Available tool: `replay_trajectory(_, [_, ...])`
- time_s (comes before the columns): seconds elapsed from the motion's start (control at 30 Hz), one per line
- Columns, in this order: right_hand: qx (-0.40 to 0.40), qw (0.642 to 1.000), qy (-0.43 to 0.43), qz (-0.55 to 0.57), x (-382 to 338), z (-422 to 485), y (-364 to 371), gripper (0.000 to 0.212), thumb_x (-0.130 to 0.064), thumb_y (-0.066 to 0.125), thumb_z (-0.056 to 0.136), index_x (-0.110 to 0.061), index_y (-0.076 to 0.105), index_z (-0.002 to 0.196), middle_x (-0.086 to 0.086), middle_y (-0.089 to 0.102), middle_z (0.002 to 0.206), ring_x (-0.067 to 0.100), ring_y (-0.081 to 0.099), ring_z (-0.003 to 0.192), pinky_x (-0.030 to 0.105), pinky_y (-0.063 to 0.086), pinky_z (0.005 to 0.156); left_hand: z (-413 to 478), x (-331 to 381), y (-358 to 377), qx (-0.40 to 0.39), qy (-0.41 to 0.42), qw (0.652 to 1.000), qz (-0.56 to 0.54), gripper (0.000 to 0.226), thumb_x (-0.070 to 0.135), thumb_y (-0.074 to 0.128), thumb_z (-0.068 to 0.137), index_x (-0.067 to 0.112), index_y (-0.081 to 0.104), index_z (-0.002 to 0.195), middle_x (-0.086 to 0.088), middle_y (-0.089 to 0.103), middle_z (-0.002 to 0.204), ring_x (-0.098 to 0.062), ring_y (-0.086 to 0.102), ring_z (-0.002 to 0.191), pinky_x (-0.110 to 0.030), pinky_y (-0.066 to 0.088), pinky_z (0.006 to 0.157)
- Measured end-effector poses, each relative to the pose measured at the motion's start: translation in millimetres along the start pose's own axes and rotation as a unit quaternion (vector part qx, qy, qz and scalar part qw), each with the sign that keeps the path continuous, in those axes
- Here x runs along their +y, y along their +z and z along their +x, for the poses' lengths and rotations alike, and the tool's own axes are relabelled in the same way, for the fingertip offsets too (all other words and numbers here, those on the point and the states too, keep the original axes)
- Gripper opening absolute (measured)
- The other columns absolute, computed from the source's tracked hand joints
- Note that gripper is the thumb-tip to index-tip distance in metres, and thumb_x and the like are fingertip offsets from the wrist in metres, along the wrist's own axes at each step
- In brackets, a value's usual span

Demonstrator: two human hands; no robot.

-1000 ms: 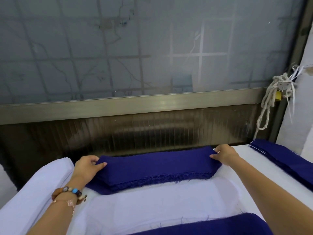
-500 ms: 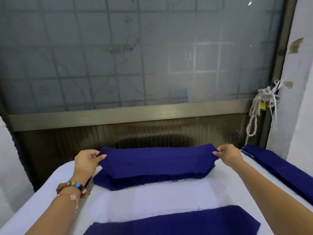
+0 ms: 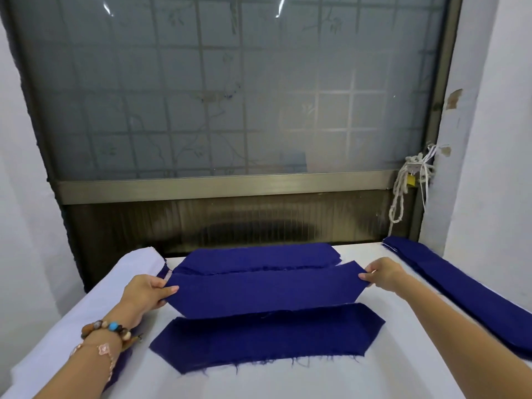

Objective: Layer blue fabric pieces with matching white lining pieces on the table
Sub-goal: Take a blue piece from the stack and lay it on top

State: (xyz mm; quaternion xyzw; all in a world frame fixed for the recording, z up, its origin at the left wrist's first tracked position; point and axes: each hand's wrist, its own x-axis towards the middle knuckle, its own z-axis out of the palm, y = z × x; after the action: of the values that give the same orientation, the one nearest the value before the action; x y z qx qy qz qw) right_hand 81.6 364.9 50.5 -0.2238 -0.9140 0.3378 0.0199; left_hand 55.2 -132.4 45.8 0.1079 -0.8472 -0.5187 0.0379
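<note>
just peeled off the blue stack (image 3: 259, 258) at 12 o'clock and pulled to centre, a blue piece (image 3: 262, 292) pinched taut by left hand (image 3: 146, 292) at 9 and right hand (image 3: 380, 273) at 3 (next, likely, laid on the desk (image 3: 288, 384)).

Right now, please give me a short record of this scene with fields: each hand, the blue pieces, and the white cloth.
left hand: grips the left end of the held blue piece
right hand: pinches its right end
held blue piece: stretched between both hands above the table
blue stack: behind the held piece, near the window
near blue piece: lies flat, front edge frayed
long blue stack: along the table's right edge
white cloth: folded at the left
</note>
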Motion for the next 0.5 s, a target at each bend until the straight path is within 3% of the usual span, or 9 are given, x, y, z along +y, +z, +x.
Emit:
replay_trajectory(0.17, [-0.032,0.999,0.007,-0.007,20,-27,10,0.015,-0.026,0.070,0.087,-0.016,0.066,0.076,0.002,0.065,0.082,0.020,0.061,0.090,0.029,0.048,0.080,-24,-23,-2,-0.010,-0.012,0.999,0.039,0.017,0.009,0.072,0.084,-0.005,0.069,0.075,-0.018,0.064,0.081,-0.023,0.057,0.069,-0.025,0.049,0.059])
replay_trajectory(0.27, [-0.036,0.999,0.017,-0.005,33,-40,20,0.015,-0.025,0.070,0.087,-0.016,0.064,0.077,0.001,0.064,0.077,0.016,0.061,0.081,0.025,0.047,0.076,-34,-35,5,-0.011,0.002,0.997,0.081,0.023,0.009,0.073,0.083,-0.008,0.065,0.071,-0.015,0.058,0.069,-0.021,0.054,0.059,-0.024,0.046,0.058])
replay_trajectory(0.4, [-0.026,0.999,0.002,0.021,48,-48,33,0.014,-0.024,0.067,0.089,-0.012,0.066,0.081,0.001,0.067,0.073,0.014,0.060,0.073,0.023,0.043,0.069,-43,-44,17,-0.006,0.019,0.993,0.115,0.024,0.004,0.073,0.082,0.005,0.055,0.066,-0.012,0.049,0.065,-0.017,0.048,0.048,-0.012,0.040,0.039])
replay_trajectory(0.5, [-0.003,0.999,-0.005,0.043,53,-50,39,0.015,-0.025,0.065,0.090,-0.015,0.066,0.080,0.003,0.068,0.081,0.016,0.061,0.080,0.025,0.045,0.073,-44,-50,23,0.018,0.034,0.988,0.150,0.033,0.011,0.074,0.082,0.006,0.049,0.062,-0.009,0.048,0.060,-0.016,0.045,0.049,-0.017,0.040,0.046])
